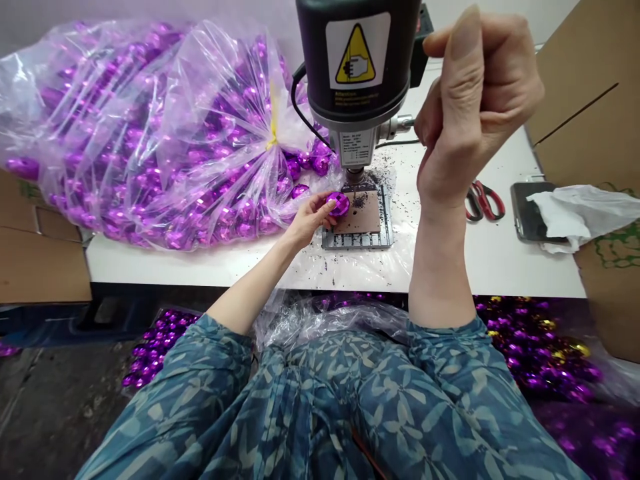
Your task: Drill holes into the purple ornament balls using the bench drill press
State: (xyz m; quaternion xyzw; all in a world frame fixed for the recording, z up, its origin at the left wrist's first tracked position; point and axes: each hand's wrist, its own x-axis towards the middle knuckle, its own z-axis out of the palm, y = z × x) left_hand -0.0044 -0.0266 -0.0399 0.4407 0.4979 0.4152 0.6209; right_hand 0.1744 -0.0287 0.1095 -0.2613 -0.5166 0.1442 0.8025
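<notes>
Between the fingertips of my left hand [310,219] is a shiny purple faceted ball [338,204], held at the left edge of a brown board [367,217]. The board lies on the grey metal base [357,245] of a small drill press [363,100], just below its chuck [355,175]. Raised to the right of the machine's black head, my right hand [480,100] is closed in a fist by the metal hub [404,124], around the press's lever. The fingers hide the gripped part. Dark shavings [365,199] cover part of the board.
A large clear bag [165,133] of purple balls, tied with yellow, fills the table's left side. Red-handled scissors [493,202], a black phone [533,213] and white tissue [575,207] lie right. Cardboard boxes [590,87] flank the table. More purple balls [160,343] lie below.
</notes>
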